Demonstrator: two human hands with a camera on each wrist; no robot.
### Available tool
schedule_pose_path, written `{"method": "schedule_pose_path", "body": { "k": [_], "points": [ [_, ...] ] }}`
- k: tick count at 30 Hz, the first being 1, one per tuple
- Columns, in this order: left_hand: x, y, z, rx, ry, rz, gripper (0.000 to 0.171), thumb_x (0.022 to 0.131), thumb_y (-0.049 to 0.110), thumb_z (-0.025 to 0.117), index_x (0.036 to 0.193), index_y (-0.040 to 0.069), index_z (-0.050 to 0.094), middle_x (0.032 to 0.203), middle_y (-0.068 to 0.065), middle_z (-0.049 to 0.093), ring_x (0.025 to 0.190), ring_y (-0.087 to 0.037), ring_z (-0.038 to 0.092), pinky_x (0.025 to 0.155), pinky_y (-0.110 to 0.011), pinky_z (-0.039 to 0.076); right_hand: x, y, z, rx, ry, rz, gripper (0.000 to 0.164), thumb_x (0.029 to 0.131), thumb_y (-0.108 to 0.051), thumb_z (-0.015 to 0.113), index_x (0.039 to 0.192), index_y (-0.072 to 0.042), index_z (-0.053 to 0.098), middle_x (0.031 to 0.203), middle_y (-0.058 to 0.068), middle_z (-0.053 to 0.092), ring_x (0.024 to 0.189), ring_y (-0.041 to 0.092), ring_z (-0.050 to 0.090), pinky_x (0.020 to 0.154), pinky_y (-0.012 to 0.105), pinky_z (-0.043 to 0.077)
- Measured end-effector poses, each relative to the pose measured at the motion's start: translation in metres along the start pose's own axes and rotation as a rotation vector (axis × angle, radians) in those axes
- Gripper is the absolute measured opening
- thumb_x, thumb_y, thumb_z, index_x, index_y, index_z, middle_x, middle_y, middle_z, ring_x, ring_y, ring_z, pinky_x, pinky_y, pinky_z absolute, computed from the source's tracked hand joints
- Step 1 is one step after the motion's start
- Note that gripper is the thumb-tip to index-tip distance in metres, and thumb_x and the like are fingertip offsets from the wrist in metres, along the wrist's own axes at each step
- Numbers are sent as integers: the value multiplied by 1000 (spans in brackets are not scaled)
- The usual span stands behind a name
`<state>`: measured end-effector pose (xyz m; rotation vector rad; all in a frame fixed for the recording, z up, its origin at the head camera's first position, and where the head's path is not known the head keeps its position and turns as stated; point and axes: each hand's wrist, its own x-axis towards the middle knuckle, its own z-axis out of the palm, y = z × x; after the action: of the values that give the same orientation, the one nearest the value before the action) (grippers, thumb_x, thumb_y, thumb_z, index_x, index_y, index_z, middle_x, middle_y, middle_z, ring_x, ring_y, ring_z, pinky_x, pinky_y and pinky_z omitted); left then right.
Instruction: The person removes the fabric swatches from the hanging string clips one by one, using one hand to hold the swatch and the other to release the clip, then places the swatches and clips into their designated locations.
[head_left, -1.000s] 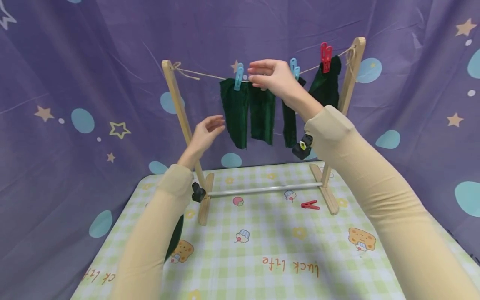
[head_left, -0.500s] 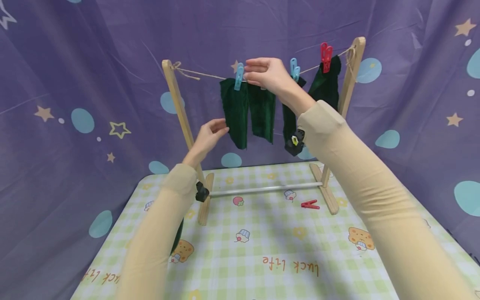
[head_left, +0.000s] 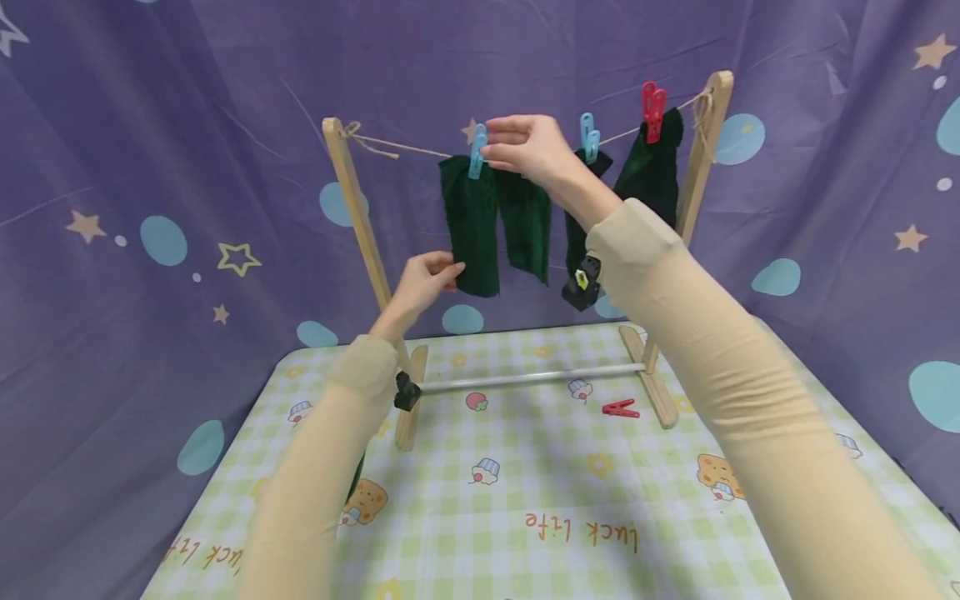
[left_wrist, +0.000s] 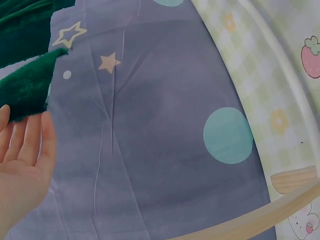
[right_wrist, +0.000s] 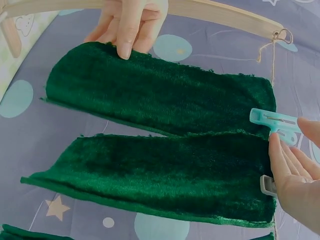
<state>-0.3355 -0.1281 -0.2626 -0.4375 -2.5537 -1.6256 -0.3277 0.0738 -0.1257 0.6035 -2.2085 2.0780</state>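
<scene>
Dark green velvet cloth hangs from the twine line, its left piece (head_left: 472, 229) shown whole in the right wrist view. My left hand (head_left: 427, 283) pinches that piece's outer edge low down, thumb in front and fingers behind; the left wrist view shows the fingers under a green corner (left_wrist: 27, 95). A light blue clothespin (right_wrist: 272, 119) grips the piece's top at the line. Around its handles are the thumb and fingers of my right hand (head_left: 528, 150). A pale grey clip (right_wrist: 268, 185) holds the neighbouring green piece (right_wrist: 160, 175), partly behind my right hand in the head view.
The wooden rack's left post (head_left: 356, 212) stands close behind my left hand. Farther right on the line are another blue clothespin (head_left: 590, 137) and a red clothespin (head_left: 654, 112) with green cloth. A red clothespin (head_left: 620, 408) lies on the checked table. Something green (head_left: 356, 479) shows beside my left sleeve.
My right hand has moved left onto the blue clothespin. My left hand has moved right to the cloth and slightly down, taking hold of its edge; the cloth's lower end has shifted slightly.
</scene>
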Motion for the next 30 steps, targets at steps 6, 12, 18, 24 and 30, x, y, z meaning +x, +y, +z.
{"method": "schedule_pose_path", "body": {
  "k": [6, 12, 18, 24, 30],
  "points": [
    [-1, -1, 2, 14, 18, 14, 36, 87, 18, 57, 116, -3, 54, 90, -15, 60, 68, -13, 58, 71, -28, 51, -1, 1, 0, -29, 4, -20, 47, 83, -6, 59, 128, -3, 46, 127, 12, 49, 109, 19, 52, 86, 26, 46],
    [-3, -3, 2, 1, 30, 34, 29, 86, 18, 58, 105, -4, 59, 83, -12, 61, 63, -9, 57, 68, -28, 52, -2, 3, 2, -55, 8, -50, 43, 83, -9, 61, 124, -3, 49, 123, 13, 52, 105, 19, 54, 85, 26, 46],
    [-5, -4, 1, -17, 39, 35, 31, 86, 17, 58, 108, -5, 58, 91, -18, 62, 62, -7, 57, 68, -27, 52, -2, 6, 4, -78, 29, -89, 40, 82, -10, 62, 120, -1, 52, 117, 13, 56, 100, 19, 56, 84, 27, 47],
    [-9, -5, 0, -17, 46, 52, 32, 86, 19, 59, 108, -5, 59, 93, -21, 62, 63, -7, 58, 68, -25, 52, -2, 10, 7, -68, 61, -154, 36, 81, -7, 63, 115, 3, 53, 112, 17, 58, 95, 19, 58, 83, 28, 48],
    [-13, -5, -1, -18, 80, 59, 32, 86, 18, 59, 110, -4, 59, 87, -16, 63, 61, -6, 57, 70, -30, 52, 0, 11, 10, -55, 130, -188, 32, 81, -5, 63, 110, 5, 55, 108, 19, 59, 90, 20, 59, 80, 27, 49]
  ]
}}
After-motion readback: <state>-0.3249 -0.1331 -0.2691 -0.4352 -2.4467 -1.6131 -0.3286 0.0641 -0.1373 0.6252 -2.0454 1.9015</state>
